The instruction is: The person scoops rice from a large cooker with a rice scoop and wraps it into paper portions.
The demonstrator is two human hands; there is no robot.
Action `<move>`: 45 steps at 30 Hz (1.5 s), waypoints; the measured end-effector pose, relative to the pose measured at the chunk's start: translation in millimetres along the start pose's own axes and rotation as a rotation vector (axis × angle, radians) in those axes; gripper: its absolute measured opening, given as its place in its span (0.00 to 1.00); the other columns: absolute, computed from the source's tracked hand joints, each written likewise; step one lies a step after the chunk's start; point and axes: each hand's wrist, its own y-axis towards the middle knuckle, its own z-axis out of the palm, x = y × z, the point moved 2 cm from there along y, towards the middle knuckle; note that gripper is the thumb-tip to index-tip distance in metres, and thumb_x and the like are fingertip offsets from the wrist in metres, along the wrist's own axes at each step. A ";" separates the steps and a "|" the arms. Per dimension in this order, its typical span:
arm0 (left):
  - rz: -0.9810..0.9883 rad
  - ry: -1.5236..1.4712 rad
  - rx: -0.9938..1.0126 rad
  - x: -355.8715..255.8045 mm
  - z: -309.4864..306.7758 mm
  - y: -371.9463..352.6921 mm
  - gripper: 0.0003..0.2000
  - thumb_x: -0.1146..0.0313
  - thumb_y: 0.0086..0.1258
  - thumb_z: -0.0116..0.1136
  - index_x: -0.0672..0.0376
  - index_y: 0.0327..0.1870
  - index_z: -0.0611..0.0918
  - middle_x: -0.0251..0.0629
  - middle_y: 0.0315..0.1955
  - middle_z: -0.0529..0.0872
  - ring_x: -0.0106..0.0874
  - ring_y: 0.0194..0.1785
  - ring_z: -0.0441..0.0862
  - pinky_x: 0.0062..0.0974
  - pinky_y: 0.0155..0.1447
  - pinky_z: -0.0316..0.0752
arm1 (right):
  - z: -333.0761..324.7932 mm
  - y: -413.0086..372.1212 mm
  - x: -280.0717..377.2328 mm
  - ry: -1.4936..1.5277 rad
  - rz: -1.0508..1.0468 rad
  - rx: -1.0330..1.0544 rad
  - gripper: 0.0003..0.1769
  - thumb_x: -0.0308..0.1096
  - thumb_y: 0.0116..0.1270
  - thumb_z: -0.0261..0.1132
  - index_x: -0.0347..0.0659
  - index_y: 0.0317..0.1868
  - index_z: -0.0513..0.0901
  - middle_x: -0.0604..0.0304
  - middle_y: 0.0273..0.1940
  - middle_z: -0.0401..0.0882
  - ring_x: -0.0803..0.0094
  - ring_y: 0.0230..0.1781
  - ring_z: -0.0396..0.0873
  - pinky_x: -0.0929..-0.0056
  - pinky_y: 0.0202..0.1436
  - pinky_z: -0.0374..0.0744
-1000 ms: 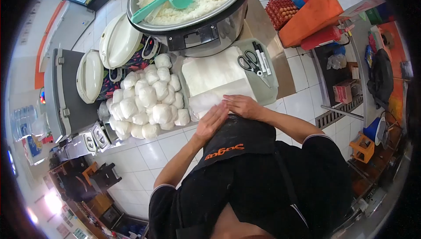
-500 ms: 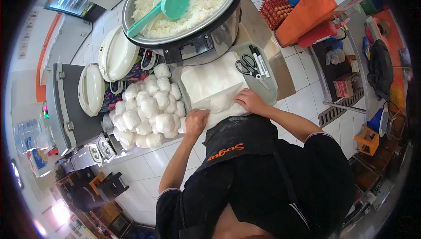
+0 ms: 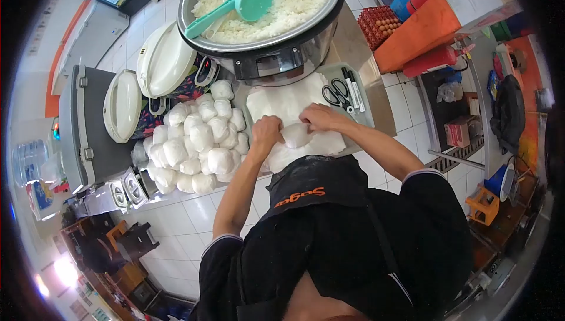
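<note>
Hemmed in on the left by a heap of some twenty rounded white wrapped parcels (image 3: 194, 138), piled along the near edge of the counter (image 3: 353, 38). Blocked toward the far edge by one big steel rice pot (image 3: 276, 56), full of loose white rice, with one teal plastic scoop (image 3: 238, 6) lying in it. Two smooth white oval lids (image 3: 165, 59) toward the counter's left end. One pair of black-handled scissors (image 3: 336, 92) and two markers (image 3: 355, 90) along the right wall of a pale shallow tray (image 3: 369, 118). In that tray, on a stack of thin white paper sheets (image 3: 282, 100), one soft lumpy parcel (image 3: 296, 135). Left hand (image 3: 266, 131) with grip fisted tight on the parcel's left end; right hand (image 3: 318, 118) with grip curled over its top, holding it too.
</note>
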 end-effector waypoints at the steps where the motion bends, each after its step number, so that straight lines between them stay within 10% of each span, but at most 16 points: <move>1: 0.019 -0.149 0.000 7.0 2.8 -4.5 0.14 0.62 0.46 0.77 0.53 0.33 0.85 0.40 0.33 0.86 0.41 0.38 0.87 0.38 0.38 0.79 | 2.0 -6.6 -0.5 0.038 0.038 -0.007 0.16 0.37 0.48 0.76 0.39 0.33 0.80 0.54 0.34 0.79 0.51 0.39 0.80 0.57 0.42 0.77; 4: 0.001 -0.405 -0.123 8.3 21.9 -29.8 0.12 0.62 0.52 0.74 0.56 0.31 0.84 0.40 0.32 0.86 0.41 0.35 0.85 0.39 0.36 0.77 | 34.3 -27.8 -10.1 0.082 -0.029 -0.308 0.12 0.37 0.56 0.72 0.38 0.33 0.80 0.53 0.31 0.76 0.52 0.37 0.79 0.58 0.41 0.77; 12: -0.071 -0.493 -0.578 -27.7 53.2 -71.0 0.05 0.71 0.62 0.67 0.61 0.36 0.87 0.46 0.32 0.86 0.43 0.31 0.85 0.38 0.36 0.78 | 54.5 -51.6 15.5 0.066 0.000 -0.318 0.09 0.28 0.64 0.59 0.33 0.41 0.83 0.48 0.42 0.77 0.53 0.46 0.80 0.58 0.47 0.79; 19: -0.049 -0.503 -0.166 -3.8 16.7 -30.5 0.05 0.72 0.55 0.67 0.58 0.32 0.87 0.46 0.27 0.87 0.46 0.35 0.86 0.40 0.41 0.80 | -2.8 6.3 11.6 0.385 0.396 0.268 0.17 0.25 0.51 0.70 0.32 0.44 0.83 0.46 0.48 0.83 0.47 0.44 0.83 0.57 0.48 0.82; 21: -0.012 -0.407 -0.118 -6.2 9.7 -18.9 0.12 0.76 0.49 0.69 0.59 0.37 0.85 0.45 0.32 0.88 0.47 0.40 0.86 0.38 0.46 0.80 | -14.4 13.1 24.6 -0.090 0.316 0.090 0.22 0.23 0.45 0.72 0.37 0.45 0.84 0.47 0.50 0.81 0.47 0.49 0.81 0.57 0.54 0.80; 26: 0.349 -0.552 0.000 8.6 27.1 -1.8 0.18 0.79 0.47 0.69 0.62 0.42 0.81 0.43 0.36 0.87 0.34 0.41 0.85 0.32 0.46 0.78 | 8.0 16.6 12.3 -0.041 -0.189 0.054 0.23 0.20 0.45 0.70 0.42 0.45 0.82 0.46 0.52 0.75 0.50 0.58 0.73 0.57 0.57 0.75; 31: 0.338 -1.453 0.440 22.7 10.5 -37.7 0.14 0.78 0.62 0.69 0.58 0.37 0.71 0.28 0.31 0.78 0.19 0.39 0.78 0.19 0.45 0.75 | 12.2 -7.4 20.5 0.585 -0.171 0.345 0.22 0.18 0.54 0.64 0.40 0.50 0.72 0.53 0.43 0.81 0.56 0.43 0.80 0.63 0.46 0.76; 33: 0.306 -1.678 0.402 25.5 17.0 -45.3 0.14 0.77 0.63 0.69 0.57 0.38 0.71 0.29 0.32 0.81 0.20 0.40 0.79 0.19 0.45 0.76 | 8.4 -17.1 36.2 1.198 -0.121 0.480 0.21 0.15 0.61 0.62 0.38 0.54 0.69 0.52 0.47 0.82 0.62 0.43 0.85 0.68 0.44 0.82; 38: 0.047 -2.263 0.252 1.5 43.7 -51.8 0.05 0.76 0.72 0.60 0.58 0.35 0.77 0.36 0.40 0.86 0.29 0.43 0.85 0.25 0.47 0.82 | -4.6 -23.3 76.6 1.548 -0.113 0.413 0.25 0.15 0.61 0.62 0.39 0.58 0.70 0.49 0.49 0.82 0.55 0.46 0.86 0.62 0.42 0.86; 42: 0.286 -2.045 -0.173 1.4 37.4 -58.5 0.06 0.77 0.73 0.57 0.65 0.41 0.87 0.39 0.41 0.87 0.30 0.42 0.84 0.27 0.50 0.80 | -0.4 -31.5 80.9 1.542 -0.017 0.310 0.26 0.14 0.60 0.61 0.39 0.58 0.71 0.50 0.48 0.82 0.56 0.46 0.85 0.63 0.42 0.86; 45: -0.022 -1.573 -0.219 6.3 2.5 -85.3 0.12 0.71 0.75 0.57 0.68 0.53 0.84 0.40 0.45 0.87 0.26 0.47 0.82 0.26 0.53 0.77 | 10.4 -30.6 60.5 1.159 0.154 0.004 0.23 0.14 0.59 0.58 0.38 0.55 0.71 0.50 0.44 0.83 0.61 0.43 0.85 0.66 0.41 0.83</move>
